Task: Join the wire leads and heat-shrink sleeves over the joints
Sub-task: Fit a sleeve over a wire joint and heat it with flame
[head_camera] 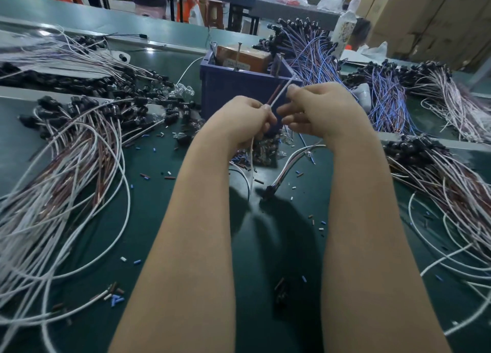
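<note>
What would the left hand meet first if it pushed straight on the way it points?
Most likely the blue bin just beyond the left hand, though depth is hard to judge here.

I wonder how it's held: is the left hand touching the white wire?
Touching. The head view shows the left hand gripping the white wire.

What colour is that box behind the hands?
The box is dark blue. It shows best in the head view, the only one here.
</note>
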A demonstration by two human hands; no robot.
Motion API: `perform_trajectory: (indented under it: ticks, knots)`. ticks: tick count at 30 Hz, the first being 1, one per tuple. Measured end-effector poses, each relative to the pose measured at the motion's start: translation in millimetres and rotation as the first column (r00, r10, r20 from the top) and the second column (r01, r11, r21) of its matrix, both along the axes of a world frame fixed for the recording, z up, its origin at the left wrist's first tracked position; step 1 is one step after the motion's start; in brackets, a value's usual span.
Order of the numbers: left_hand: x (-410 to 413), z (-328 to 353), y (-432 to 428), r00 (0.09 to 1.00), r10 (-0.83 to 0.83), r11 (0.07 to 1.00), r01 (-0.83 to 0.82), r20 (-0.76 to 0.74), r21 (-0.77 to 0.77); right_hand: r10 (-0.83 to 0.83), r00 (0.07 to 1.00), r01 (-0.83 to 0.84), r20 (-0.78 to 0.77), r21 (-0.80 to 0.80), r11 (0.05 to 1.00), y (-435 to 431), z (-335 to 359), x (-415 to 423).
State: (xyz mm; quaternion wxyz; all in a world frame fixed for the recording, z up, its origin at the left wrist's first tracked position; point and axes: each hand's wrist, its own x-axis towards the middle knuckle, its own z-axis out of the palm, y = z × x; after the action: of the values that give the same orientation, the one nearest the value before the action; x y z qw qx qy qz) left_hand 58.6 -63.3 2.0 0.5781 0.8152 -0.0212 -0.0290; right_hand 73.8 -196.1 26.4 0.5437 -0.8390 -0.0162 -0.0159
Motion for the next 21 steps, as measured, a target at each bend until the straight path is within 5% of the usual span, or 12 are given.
perform_trajectory:
  ticks: [9,14,18,21]
  knots:
    - [-2,4,-2,1.000,0.005,0.993,-0.004,-0.013,0.120,0.071,0.997,-0.069,0.024,-0.094,0.993,10,-15,8]
    - [-2,8,-2,0.993,0.072,0.910,-0.104,0.095,0.400,0.014,0.999,-0.020,0.049,0.119,0.993,16,-18,9]
    - [-1,7,-8,0.986,0.124,0.905,-0.158,0.109,0.395,-0.029,0.999,0.017,0.041,0.255,0.967,15,-18,11]
    - [-2,4,-19,0.974,0.174,0.912,-0.216,0.147,0.350,-0.020,1.000,0.015,0.022,0.214,0.977,14,-20,12]
